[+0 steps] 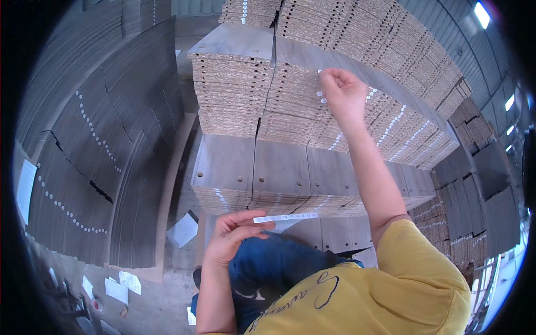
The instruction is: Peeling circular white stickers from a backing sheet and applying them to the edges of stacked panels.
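My left hand point(228, 237) pinches a narrow white strip of round stickers point(290, 216) between thumb and fingers, low in front of my legs. My right hand point(346, 96) is stretched out to the upper face of a stack of chipboard panels point(298, 84). Its fingers are pressed together at a small round white sticker point(320, 71), close to the panels' top edge. Whether the sticker touches the board is hard to see. More round stickers point(322, 101) sit on the panel edges just below that hand, and others run in slanting rows to its right.
Lower grey-brown panels point(279, 164) form a step below the stack. Tall stacks of dark panels point(84, 145) with sticker rows stand at the left. A higher chipboard stack point(357, 28) rises behind. Paper sheets point(182, 229) lie on the floor at the left.
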`<action>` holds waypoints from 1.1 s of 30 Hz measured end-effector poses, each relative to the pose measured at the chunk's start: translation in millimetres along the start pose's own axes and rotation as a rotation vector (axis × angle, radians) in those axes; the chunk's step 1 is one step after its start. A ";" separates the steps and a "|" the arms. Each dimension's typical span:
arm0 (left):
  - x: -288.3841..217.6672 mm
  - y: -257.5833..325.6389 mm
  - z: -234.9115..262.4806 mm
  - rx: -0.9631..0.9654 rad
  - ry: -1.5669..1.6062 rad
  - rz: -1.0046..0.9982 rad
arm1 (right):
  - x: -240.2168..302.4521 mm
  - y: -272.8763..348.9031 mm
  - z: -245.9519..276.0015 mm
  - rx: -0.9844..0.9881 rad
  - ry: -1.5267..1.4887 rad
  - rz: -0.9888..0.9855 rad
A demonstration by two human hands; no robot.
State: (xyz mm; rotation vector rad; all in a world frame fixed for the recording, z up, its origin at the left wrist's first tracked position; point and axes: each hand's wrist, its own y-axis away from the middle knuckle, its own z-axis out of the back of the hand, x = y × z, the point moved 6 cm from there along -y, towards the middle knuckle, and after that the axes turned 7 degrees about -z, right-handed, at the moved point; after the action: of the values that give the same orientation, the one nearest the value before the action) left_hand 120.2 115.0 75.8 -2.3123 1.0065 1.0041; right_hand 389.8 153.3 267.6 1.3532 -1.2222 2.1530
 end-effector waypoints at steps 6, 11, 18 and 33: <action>2.2 2.4 7.7 -0.003 0.024 -0.012 | 0.2 4.9 -4.0 -0.073 0.144 0.086; 3.3 3.1 5.7 -0.003 -0.001 -0.005 | 7.8 8.1 -2.9 -0.200 0.339 0.185; -0.3 5.5 5.9 -0.028 -0.001 -0.052 | 23.5 7.9 -3.3 -0.135 0.446 0.126; -0.8 6.5 5.7 -0.069 -0.033 -0.047 | -3.0 9.4 1.0 -0.107 0.030 0.184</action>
State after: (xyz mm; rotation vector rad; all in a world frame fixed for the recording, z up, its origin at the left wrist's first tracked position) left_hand 112.3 114.7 72.2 -2.3556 0.9143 1.0707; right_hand 385.9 147.5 260.6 1.2029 -1.4790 2.1840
